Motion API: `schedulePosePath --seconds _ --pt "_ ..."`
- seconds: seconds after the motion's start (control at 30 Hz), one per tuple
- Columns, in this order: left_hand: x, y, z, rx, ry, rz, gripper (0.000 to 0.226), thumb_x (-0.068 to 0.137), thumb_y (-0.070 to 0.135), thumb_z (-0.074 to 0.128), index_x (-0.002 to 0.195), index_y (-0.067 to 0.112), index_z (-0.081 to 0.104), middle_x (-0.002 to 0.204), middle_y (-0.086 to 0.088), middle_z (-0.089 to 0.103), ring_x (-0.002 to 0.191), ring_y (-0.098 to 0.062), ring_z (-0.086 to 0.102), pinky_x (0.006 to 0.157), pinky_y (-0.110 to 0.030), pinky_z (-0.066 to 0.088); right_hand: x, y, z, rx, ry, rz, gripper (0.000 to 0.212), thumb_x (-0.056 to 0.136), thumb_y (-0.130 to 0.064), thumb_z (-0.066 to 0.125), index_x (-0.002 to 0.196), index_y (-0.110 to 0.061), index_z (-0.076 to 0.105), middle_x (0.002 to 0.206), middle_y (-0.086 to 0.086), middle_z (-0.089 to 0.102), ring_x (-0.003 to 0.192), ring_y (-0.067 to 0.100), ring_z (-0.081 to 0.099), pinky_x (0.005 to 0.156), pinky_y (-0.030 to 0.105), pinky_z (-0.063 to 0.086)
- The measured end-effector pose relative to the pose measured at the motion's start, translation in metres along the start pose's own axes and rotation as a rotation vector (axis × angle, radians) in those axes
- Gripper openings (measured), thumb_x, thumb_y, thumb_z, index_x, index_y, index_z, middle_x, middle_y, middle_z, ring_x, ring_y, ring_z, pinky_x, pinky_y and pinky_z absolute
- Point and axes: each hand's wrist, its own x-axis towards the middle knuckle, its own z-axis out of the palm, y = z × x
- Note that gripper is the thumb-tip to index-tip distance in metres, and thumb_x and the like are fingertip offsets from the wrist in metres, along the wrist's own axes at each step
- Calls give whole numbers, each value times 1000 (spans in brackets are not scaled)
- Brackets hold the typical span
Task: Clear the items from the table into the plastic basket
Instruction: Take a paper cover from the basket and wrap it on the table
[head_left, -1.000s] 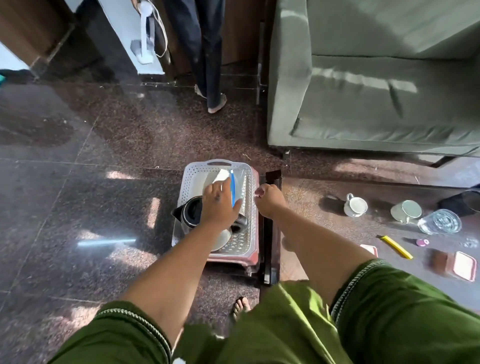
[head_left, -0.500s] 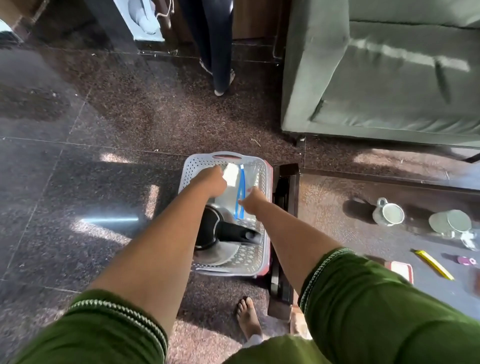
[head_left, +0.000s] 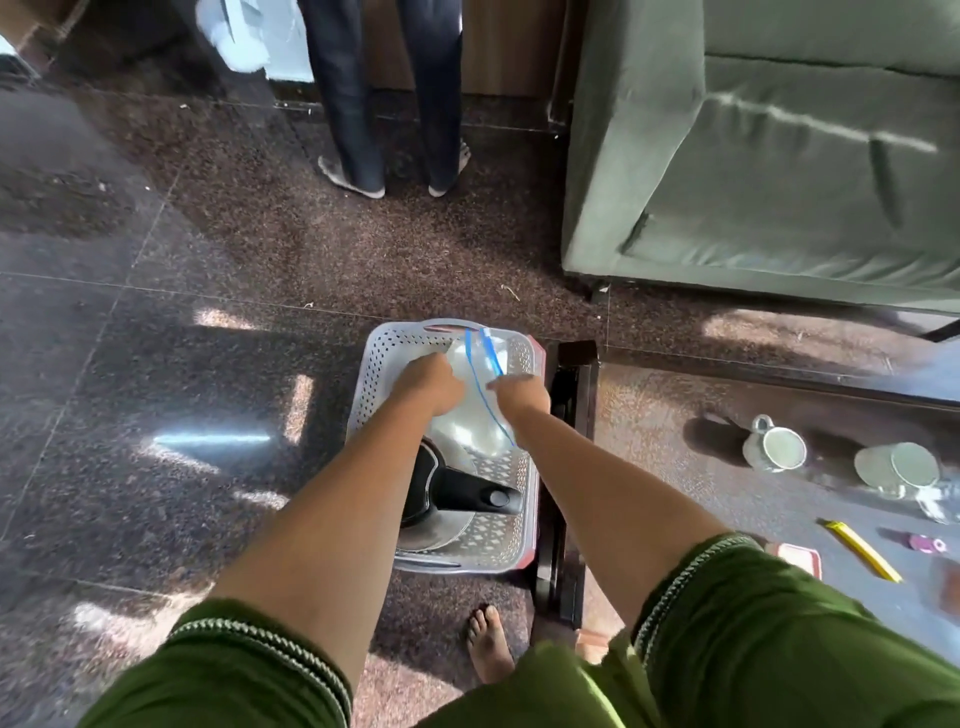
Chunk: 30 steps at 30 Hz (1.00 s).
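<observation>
A white perforated plastic basket (head_left: 376, 374) stands on the floor beside the table's left end. Inside it a black-handled kettle (head_left: 460, 496) lies near me. Both hands are over the basket. My left hand (head_left: 428, 384) and my right hand (head_left: 519, 392) each grip a side of a clear plastic zip bag (head_left: 475, 384) with a blue seal line, which sits in the basket's far half. On the dark table (head_left: 675, 410) to the right remain two pale green mugs (head_left: 774, 447) (head_left: 896, 467), a yellow stick (head_left: 862, 548) and a small pink cap (head_left: 927, 543).
A green sofa (head_left: 779, 156) stands behind the table. Another person's legs (head_left: 384, 93) are on the floor beyond the basket. My bare foot (head_left: 488, 644) is just below the basket. A pink-rimmed lid (head_left: 795, 556) lies at the table's near edge, and a clear glass (head_left: 940, 501) at the right.
My left hand has gone from the kettle to the far half of the basket. My right hand has come over the basket and both now hold the zip bag. The view has tilted.
</observation>
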Motion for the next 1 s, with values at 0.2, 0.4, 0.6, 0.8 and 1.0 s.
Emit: schedulePosePath --seconds 0.2,0.4,0.6,0.8,1.0 --pt "-35 34 2 -323 -15 10 57 98 51 34 119 5 60 115 -19 64 106 -35 62 90 -36 50 -39 -23 -41 460 -58 -1 6 72 -13 67 68 -12 63 66 4 56 60 20 55 62 30 47" --pt "-56 54 -6 -676 140 43 37 73 46 59 81 10 64 89 -17 71 79 -30 70 75 -45 60 -78 -26 -73 147 66 -215 28 76 -20 73 55 -16 55 58 0 51 56 14 48 58 30 46" --pt "-101 61 -25 -330 273 202 29 80 13 53 59 14 33 72 -15 62 71 -33 57 61 -39 44 -117 -18 -107 -125 293 -373 6 77 -2 59 81 -5 55 92 11 57 86 30 59 75 31 47" --pt "-140 81 -20 -248 305 367 15 79 3 55 70 10 46 85 -17 61 79 -33 55 63 -31 35 -151 5 -124 -433 645 -553 41 80 12 48 118 -5 45 119 15 43 96 32 53 80 39 51" --pt "-175 120 6 -241 258 443 35 83 8 56 59 16 33 91 -21 65 86 -36 58 64 -31 31 -167 44 -140 -729 444 -555 29 89 -2 50 114 -11 63 125 7 54 115 27 56 84 39 52"
